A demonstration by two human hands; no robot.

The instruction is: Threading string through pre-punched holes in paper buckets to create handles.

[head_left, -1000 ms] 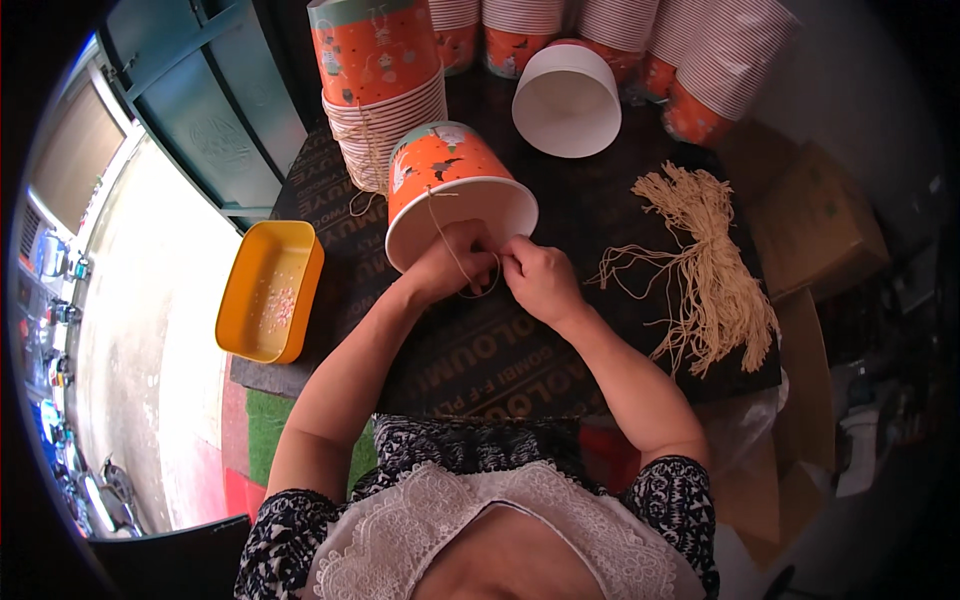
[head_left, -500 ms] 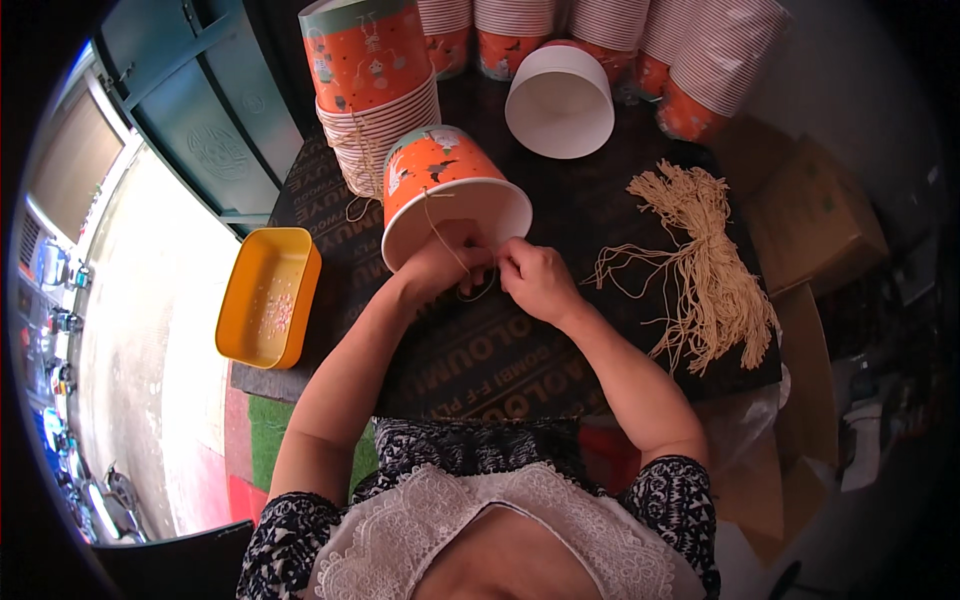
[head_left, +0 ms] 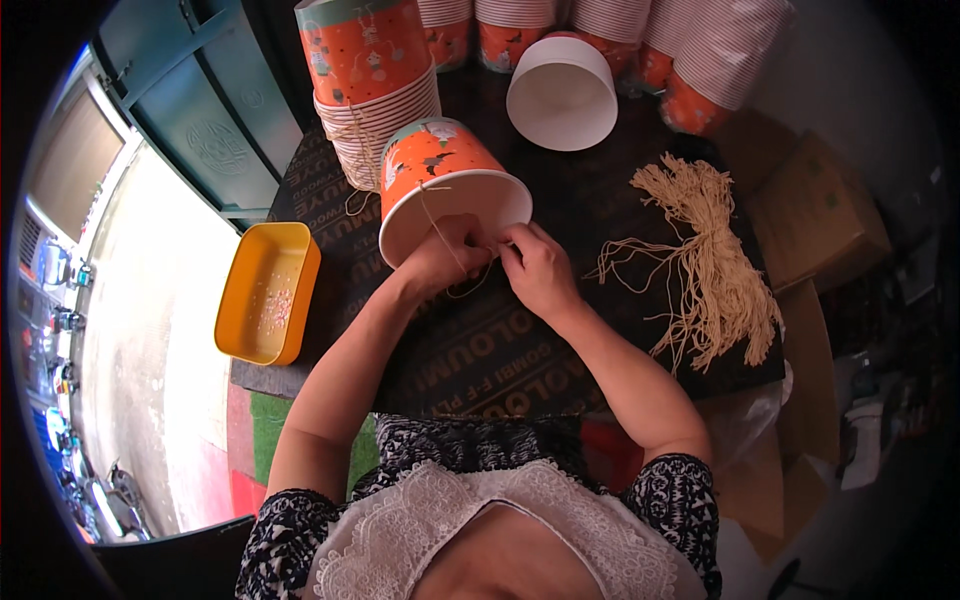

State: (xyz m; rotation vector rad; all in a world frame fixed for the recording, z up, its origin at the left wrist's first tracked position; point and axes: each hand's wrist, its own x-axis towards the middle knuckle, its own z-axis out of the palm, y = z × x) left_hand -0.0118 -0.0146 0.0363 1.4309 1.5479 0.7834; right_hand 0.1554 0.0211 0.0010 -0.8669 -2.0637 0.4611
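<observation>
Head view: both hands [head_left: 500,265] pinch a string [head_left: 440,225] at the orange paper bucket [head_left: 445,185] (string bundle [head_left: 710,265] nearby).

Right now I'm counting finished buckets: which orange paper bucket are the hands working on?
The orange bucket lying tilted by itself, rim toward the person, with both the left hand and right hand at its rim. The others stand stacked behind.

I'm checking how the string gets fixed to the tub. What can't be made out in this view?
- Where the string meets the orange tub: covered by the left hand.
- Right hand fingertips: curled under, grip unseen.
- Yellow tray contents: too small.
- Stacked tubs: cut off by the top edge.
</observation>
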